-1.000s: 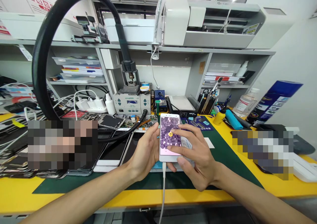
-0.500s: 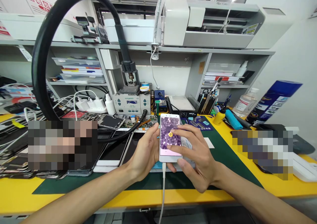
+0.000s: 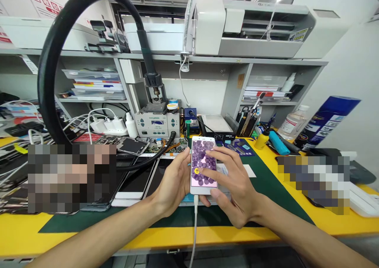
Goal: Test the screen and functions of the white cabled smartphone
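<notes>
A white smartphone [image 3: 204, 165] stands tilted toward me, its lit screen full of purple circles and one yellow spot at the lower left. My left hand [image 3: 174, 181] is closed around the phone's left side, with fingertips showing below its bottom edge. Over the screen, my right hand [image 3: 233, 183] has its fingers spread, fingertips on or just above the glass. A white cable [image 3: 195, 224] is plugged into the phone's bottom end and hangs down past the table edge.
Several phones [image 3: 130, 189] lie on the green mat [image 3: 275, 197] to the left. Behind stands a hot-air rework station [image 3: 156, 124] with a thick black hose [image 3: 47, 62]. A yellow bottle [image 3: 262, 140], a clear bottle [image 3: 293, 122] and a blue can [image 3: 328, 122] are at right.
On the screen, the yellow spot has gone from the upper middle to the lower left, and the purple circles are rearranged. My right fingers have shifted slightly; the left hand holds still.
</notes>
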### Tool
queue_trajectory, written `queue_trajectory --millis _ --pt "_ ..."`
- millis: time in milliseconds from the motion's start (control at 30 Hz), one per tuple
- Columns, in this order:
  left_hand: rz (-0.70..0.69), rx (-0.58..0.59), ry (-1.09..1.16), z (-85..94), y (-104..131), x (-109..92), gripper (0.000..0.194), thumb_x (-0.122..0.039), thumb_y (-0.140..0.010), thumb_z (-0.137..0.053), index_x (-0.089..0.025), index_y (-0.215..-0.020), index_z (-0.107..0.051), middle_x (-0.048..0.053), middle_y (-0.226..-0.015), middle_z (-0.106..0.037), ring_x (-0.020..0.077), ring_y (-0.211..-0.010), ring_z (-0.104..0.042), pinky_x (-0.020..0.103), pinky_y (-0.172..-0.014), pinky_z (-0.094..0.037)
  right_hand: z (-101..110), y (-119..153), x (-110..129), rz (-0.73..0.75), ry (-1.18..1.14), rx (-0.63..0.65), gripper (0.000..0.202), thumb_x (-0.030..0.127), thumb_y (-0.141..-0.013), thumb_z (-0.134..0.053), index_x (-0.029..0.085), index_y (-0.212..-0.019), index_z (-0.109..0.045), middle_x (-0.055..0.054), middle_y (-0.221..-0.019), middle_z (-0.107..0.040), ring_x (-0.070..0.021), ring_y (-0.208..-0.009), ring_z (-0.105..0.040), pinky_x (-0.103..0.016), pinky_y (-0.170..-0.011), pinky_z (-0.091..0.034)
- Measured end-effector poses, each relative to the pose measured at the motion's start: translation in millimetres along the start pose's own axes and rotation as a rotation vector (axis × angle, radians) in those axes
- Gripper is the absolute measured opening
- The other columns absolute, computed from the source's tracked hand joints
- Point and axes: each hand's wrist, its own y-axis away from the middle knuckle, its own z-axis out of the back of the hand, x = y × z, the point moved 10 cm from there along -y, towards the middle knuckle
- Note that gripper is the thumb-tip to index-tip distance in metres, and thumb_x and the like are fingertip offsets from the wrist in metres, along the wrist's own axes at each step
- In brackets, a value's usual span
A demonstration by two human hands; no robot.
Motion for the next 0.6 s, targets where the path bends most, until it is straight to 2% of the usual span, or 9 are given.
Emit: queue_trajectory --millis 367,500,600 --pt "0.003 0.002 0.017 3.6 -1 0 0.054 -0.049 -0.101 -0.032 -0.018 -0.142 -0.048 0.014 -0.104 -0.069 0.0244 -0.078 -0.07 0.033 -0.054 -0.059 25 1 -9 -0.05 0.013 -0.189 0.031 0.015 -0.077 -0.052 0.015 -0.1 -0.074 -0.016 -0.122 -0.061 -0.0361 -0.12 -0.051 -0.059 -0.096 -0.043" --pt "0.002 -0.012 0.019 4.0 -1 0 0.055 -0.051 -0.101 -0.032 -0.017 -0.142 -0.047 0.015 -0.105 -0.069 0.025 -0.078 -0.07 0.034 -0.054 -0.059 24 1 -8 -0.035 0.007 -0.189 0.028 0.014 -0.076 -0.054 0.015 -0.096 -0.074 -0.016 -0.12 -0.062 -0.0359 -0.118 -0.052 -0.058 -0.094 -0.044" --pt "-0.005 -0.009 0.024 3.3 -1 0 0.055 -0.05 -0.101 -0.032 -0.017 -0.142 -0.048 0.015 -0.105 -0.069 0.0243 -0.079 -0.07 0.033 -0.056 -0.059 17 1 -5 -0.01 0.008 -0.129 0.03 0.015 -0.076 -0.056 0.015 -0.1 -0.073 -0.016 -0.124 -0.06 -0.036 -0.119 -0.051 -0.059 -0.096 -0.043"
